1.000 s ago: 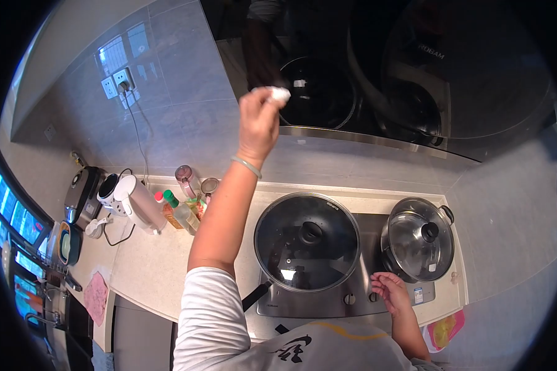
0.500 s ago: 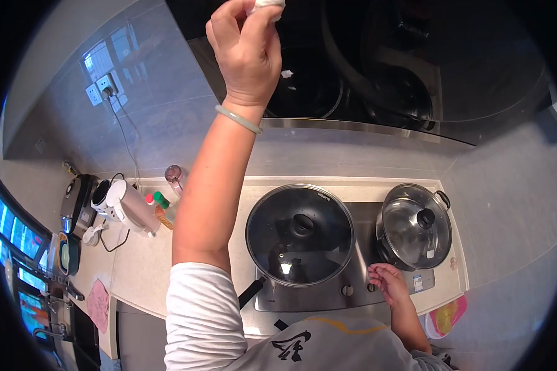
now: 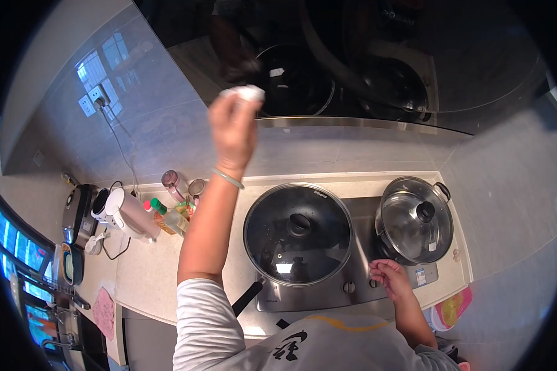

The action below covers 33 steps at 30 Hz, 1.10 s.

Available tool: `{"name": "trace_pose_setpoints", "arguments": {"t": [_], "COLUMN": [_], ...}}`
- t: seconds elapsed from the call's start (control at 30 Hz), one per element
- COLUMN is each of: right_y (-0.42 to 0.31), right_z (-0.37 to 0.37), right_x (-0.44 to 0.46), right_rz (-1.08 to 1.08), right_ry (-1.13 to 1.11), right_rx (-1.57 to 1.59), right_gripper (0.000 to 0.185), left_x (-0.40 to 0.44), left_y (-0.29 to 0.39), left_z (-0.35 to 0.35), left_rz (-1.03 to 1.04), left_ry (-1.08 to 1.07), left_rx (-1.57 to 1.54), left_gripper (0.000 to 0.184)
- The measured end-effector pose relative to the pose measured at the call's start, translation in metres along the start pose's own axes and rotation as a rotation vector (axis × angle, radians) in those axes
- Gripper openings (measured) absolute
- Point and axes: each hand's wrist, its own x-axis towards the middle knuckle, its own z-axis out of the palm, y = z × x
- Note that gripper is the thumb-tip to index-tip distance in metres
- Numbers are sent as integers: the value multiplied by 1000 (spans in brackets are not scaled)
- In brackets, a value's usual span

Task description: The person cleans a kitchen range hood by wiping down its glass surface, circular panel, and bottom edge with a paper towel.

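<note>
My left hand (image 3: 234, 127), blurred by motion, is raised in front of the lower edge of the black glossy range hood (image 3: 185, 55). Its fingers pinch a crumpled white wad of tissue (image 3: 250, 94). My right hand (image 3: 391, 279) hovers at the front of the gas stove (image 3: 303, 300), close to a control knob (image 3: 373, 283); its fingers are loosely curled, with nothing visible in them. A black wok with a glass lid (image 3: 298, 235) covers the left burner. On the right burner stands a steel pot with a glass lid (image 3: 414, 222).
Along the left counter are a pink kettle (image 3: 129, 213), bottles with red and green caps (image 3: 158, 205), a rice cooker (image 3: 79, 213) and a pink cloth (image 3: 104, 312). The wok's handle (image 3: 247, 299) juts toward my body. A plugged-in cord (image 3: 119, 142) hangs down the wall.
My left hand has come down from high on the range hood to its lower edge, still holding the tissue. My right hand has barely moved. The view has shifted slightly.
</note>
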Motion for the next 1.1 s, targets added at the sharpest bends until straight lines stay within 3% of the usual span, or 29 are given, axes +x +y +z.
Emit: {"name": "trace_pose_setpoints", "arguments": {"t": [0.07, 0.33, 0.4, 0.5, 0.67, 0.73, 0.87, 0.97, 1.1], "right_y": [1, 1, 3, 3, 5, 9, 14, 13, 5], "right_z": [1, 14, 11, 4, -22, -33, -47, -54, -76], "right_x": [4, 5, 2, -7, -20, -24, -30, -35, -42], "right_rz": [0, 10, 23, 14, -20, -10, 4, 6, 4], "right_ry": [-30, -108, -98, -90, -23, 9, 1, -9, 2], "right_rx": [10, 3, 1, 27, 53, 52, 84, 89, 87], "right_gripper": [18, 18, 17, 17, 17, 17, 17, 17, 17], "left_x": [19, -23, -45, -70, -30, 2, 22, 33, 8], "left_y": [-18, 4, 28, 59, 37, 29, 31, 49, 79], "left_z": [-10, 35, 47, 57, 36, 34, 62, 75, 98], "left_rz": [-181, -401, -345, -424, -420, -639, -625, -820, -659], "left_ry": [127, 113, -52, -348, 152, 374, 475, 584, 433], "left_rx": [37, -25, -28, -209, 80, -62, 78, -89, 9], "left_gripper": [34, 31, 28, 28, 30, 30, 26, 24, 25]}}
